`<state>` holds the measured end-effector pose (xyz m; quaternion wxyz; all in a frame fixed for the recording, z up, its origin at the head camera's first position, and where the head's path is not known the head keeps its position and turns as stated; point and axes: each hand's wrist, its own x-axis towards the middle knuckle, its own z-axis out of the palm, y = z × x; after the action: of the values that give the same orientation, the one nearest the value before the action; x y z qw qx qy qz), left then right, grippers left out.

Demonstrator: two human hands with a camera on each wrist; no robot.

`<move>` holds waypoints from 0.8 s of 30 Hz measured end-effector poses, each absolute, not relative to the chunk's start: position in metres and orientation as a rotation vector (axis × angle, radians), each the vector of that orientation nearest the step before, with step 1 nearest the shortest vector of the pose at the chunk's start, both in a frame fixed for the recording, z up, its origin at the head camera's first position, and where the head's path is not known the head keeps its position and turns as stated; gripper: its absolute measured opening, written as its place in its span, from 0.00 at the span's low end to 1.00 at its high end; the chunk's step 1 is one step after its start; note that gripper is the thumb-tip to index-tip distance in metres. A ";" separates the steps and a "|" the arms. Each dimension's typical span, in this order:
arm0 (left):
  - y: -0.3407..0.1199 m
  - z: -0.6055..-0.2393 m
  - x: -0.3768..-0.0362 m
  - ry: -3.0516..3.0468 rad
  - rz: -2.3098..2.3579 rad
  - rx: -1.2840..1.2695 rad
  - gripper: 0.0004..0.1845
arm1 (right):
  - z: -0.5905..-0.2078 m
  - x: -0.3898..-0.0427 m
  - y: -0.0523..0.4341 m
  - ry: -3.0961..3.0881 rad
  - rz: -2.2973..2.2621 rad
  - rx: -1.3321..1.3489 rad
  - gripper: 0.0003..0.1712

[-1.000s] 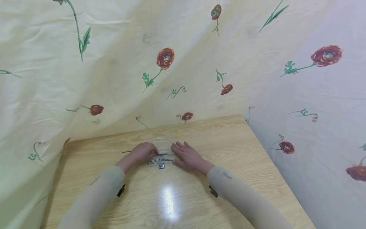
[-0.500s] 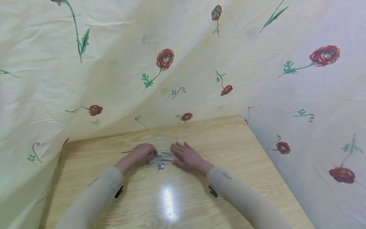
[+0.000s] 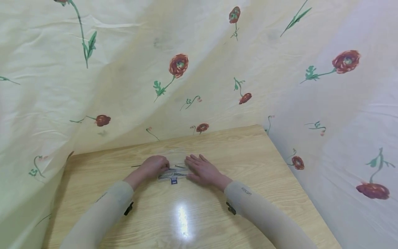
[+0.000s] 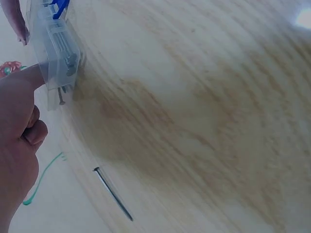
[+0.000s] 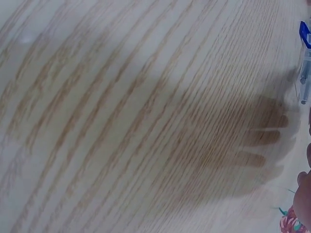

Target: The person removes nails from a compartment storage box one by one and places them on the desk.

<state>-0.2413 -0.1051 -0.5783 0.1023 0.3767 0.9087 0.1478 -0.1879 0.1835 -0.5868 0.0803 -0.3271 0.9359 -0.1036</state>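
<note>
Two hands work at a clear plastic nail box [image 3: 172,172] on a wooden tabletop [image 3: 199,214], nearer the far edge than the near one and about midway between the left and right edges. The left hand [image 3: 153,166] has its fingers curled, and its fingertip [image 4: 30,77] presses the end wall of the box, where a nail head pokes out of the box's end; whether the hand actually pinches that nail cannot be told. The right hand [image 3: 203,169] lies flat, fingers straight and slightly spread, touching or just beside the right end of the box; the right wrist view shows only the box's blue latch [image 5: 304,35] at the frame edge. A bundle of nails [image 4: 62,46] lies lengthwise inside. One loose nail [image 4: 112,193] rests on the tabletop to the left of the left hand, well short of the left edge.

Hazards, as judged from this arrangement:
- The box appears open at the end, so a push from the left hand could tip it and spill nails across the smooth wood.
- A round nail could roll toward the left edge and drop behind the flowered cloth [image 3: 124,69] that drapes around the table.
- The flat right hand gives only light bracing; the box may slide under sideways pressure.
- Nail points near fingertips risk a prick.
</note>
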 end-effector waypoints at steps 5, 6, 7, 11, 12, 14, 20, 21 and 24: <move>-0.109 -0.579 -0.237 2.696 0.565 1.021 0.04 | -0.587 -0.187 0.182 2.795 -0.292 -0.968 0.42; -0.110 -0.579 -0.236 2.700 0.584 1.012 0.04 | -0.587 -0.187 0.182 2.797 -0.285 -0.962 0.42; -0.110 -0.578 -0.236 2.704 0.609 0.993 0.04 | -0.587 -0.187 0.182 2.800 -0.278 -0.959 0.42; -0.111 -0.577 -0.236 2.713 0.670 0.938 0.04 | -0.589 -0.187 0.182 2.811 -0.274 -0.959 0.41; -0.112 -0.577 -0.236 2.710 0.687 0.930 0.04 | -0.589 -0.187 0.181 2.814 -0.278 -0.961 0.41; -0.113 -0.578 -0.236 2.703 0.718 0.915 0.05 | -0.590 -0.187 0.181 2.815 -0.275 -0.966 0.41; -0.117 -0.577 -0.236 2.697 0.788 0.885 0.05 | -0.590 -0.187 0.181 2.824 -0.256 -0.970 0.41; -0.118 -0.576 -0.236 2.700 0.796 0.876 0.05 | -0.589 -0.187 0.180 2.826 -0.256 -0.971 0.41; -0.122 -0.568 -0.236 2.709 0.824 0.828 0.05 | -0.588 -0.188 0.181 2.830 -0.266 -0.978 0.41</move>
<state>-0.2362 -0.1218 -0.5675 0.0956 0.2792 0.9141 0.2779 -0.1877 0.1807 -0.5883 0.0679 -0.3245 0.9393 -0.0884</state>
